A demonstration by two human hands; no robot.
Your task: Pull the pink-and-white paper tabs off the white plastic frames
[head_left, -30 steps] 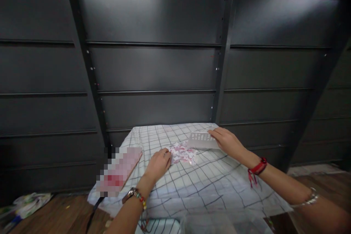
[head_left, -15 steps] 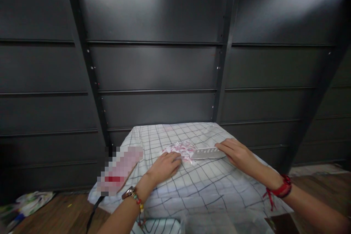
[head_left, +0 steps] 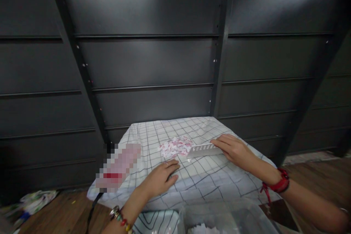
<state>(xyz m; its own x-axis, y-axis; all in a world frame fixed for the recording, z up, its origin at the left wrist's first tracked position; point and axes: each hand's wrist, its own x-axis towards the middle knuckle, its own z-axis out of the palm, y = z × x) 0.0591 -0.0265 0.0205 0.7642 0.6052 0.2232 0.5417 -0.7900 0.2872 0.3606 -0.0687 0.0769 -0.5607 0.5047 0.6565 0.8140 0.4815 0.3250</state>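
My right hand [head_left: 233,150] pinches the far end of a white slotted plastic tray [head_left: 201,151], which rests tilted on its side on the checked cloth [head_left: 192,182]. The tray's left end touches a loose pile of small white and pink paper pieces [head_left: 175,146]. Just in front of that pile, my left hand [head_left: 161,179] lies palm down with its fingers stretched out and nothing held in them.
A clear plastic bin [head_left: 182,210] with white pieces stands at the near edge, beside a striped container [head_left: 156,217]. A blurred-out pink object [head_left: 120,166] with a black strap lies on the left. Dark metal panels [head_left: 148,62] rise behind.
My left hand has drawn back toward me, off the paper pile. The tray is tipped more upright in my right hand. The view has tilted slightly down, showing more of the bin.
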